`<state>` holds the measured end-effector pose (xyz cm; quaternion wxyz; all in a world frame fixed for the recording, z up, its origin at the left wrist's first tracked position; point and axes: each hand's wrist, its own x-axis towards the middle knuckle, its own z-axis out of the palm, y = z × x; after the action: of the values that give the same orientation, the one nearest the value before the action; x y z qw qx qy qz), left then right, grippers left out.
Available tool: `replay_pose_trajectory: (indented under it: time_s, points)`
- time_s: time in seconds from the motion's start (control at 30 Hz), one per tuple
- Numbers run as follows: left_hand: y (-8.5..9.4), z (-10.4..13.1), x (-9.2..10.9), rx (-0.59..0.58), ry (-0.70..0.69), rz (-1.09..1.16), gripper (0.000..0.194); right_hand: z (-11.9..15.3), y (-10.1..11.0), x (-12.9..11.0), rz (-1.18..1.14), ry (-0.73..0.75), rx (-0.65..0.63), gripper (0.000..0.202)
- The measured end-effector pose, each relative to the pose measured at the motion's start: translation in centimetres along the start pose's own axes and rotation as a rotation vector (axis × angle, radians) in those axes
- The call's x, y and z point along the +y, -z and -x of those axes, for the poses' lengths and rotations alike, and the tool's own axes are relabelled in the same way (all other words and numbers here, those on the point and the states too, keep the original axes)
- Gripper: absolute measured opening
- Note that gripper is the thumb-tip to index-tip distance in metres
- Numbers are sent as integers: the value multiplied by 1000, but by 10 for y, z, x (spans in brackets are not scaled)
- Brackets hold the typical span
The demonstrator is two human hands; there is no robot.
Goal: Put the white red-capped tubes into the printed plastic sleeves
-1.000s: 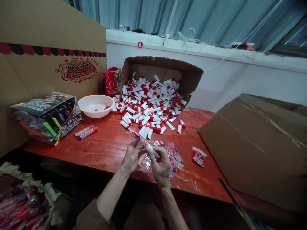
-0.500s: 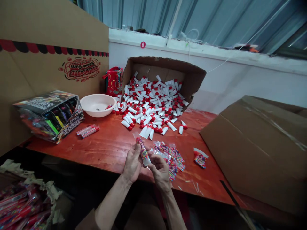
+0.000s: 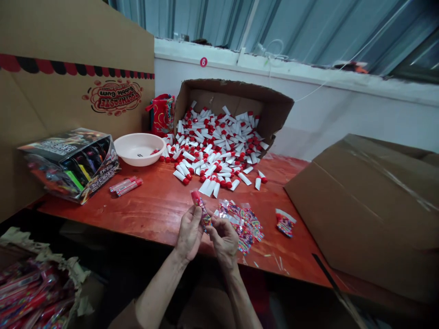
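A small candy tube (image 3: 202, 205) with a red cap and a colourful printed sleeve is held between my hands above the table's front edge, tilted with the cap up and away from me. My left hand (image 3: 189, 232) is closed around its left side, thumb on the sleeve. My right hand (image 3: 224, 241) pinches the tube's lower end, which its fingers partly hide. Just beyond my right hand lies a loose pile of flat printed sleeves (image 3: 254, 224). Past the held tube, many white tubes with red caps (image 3: 219, 151) spill from a tipped cardboard box (image 3: 274, 103).
On the left of the red table (image 3: 147, 205) are a white bowl (image 3: 128, 157), printed clear-wrapped tubes (image 3: 126, 186) and a display box (image 3: 72, 160). A sleeve bundle (image 3: 284, 223) lies right, by a large carton (image 3: 370, 214). Lower left, an open box holds wrapped tubes (image 3: 34, 297).
The printed sleeve now reaches lower on the held tube: the white end that stuck out is covered, and the red cap shows bare. My right hand has shifted slightly left.
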<state>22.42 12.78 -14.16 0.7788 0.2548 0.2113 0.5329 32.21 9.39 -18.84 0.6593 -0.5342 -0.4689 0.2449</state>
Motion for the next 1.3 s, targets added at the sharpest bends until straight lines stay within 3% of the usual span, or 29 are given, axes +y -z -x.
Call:
replay_pose_trajectory:
  time_s: [0.1,0.17,0.23,0.3,0.4,0.53,0.67,0.77,0.9,0.97,1.1,1.2,1.3]
  points:
    - [21,-16,14,18,-17,-164,40,-17,15,-2,154,-18,-228,24]
    - [43,-34,38,50,-83,-458,41,-34,32,-4,300,-22,-363,21]
    - [67,-54,71,108,-227,-882,39,-49,48,-3,433,2,-373,20]
    - [85,-69,99,239,-402,-1243,48,-60,59,2,558,39,-392,19]
    - [98,-74,115,320,-554,-1453,62,-68,61,11,681,108,-567,14]
    - [94,-63,86,214,-455,-1284,54,-78,50,15,682,188,-783,14]
    - [72,-58,41,-24,-244,-1184,35,-95,42,8,607,250,-807,17]
    - [53,-59,8,-161,-232,-1295,33,-105,42,0,524,242,-735,14]
    - [43,-61,-28,-307,-237,-1534,28,-111,58,-7,471,190,-462,18]
    - [47,-65,-34,-302,-225,-1580,18,-109,72,-9,459,154,-383,22]
    - [53,-74,-27,-112,-223,-1396,12,-89,90,-7,398,29,-261,28]
    - [49,-72,-25,-8,-157,-996,19,-65,78,0,276,-95,-174,32]
    - [42,-61,-33,48,-85,-638,30,-47,48,8,135,-172,-160,36]
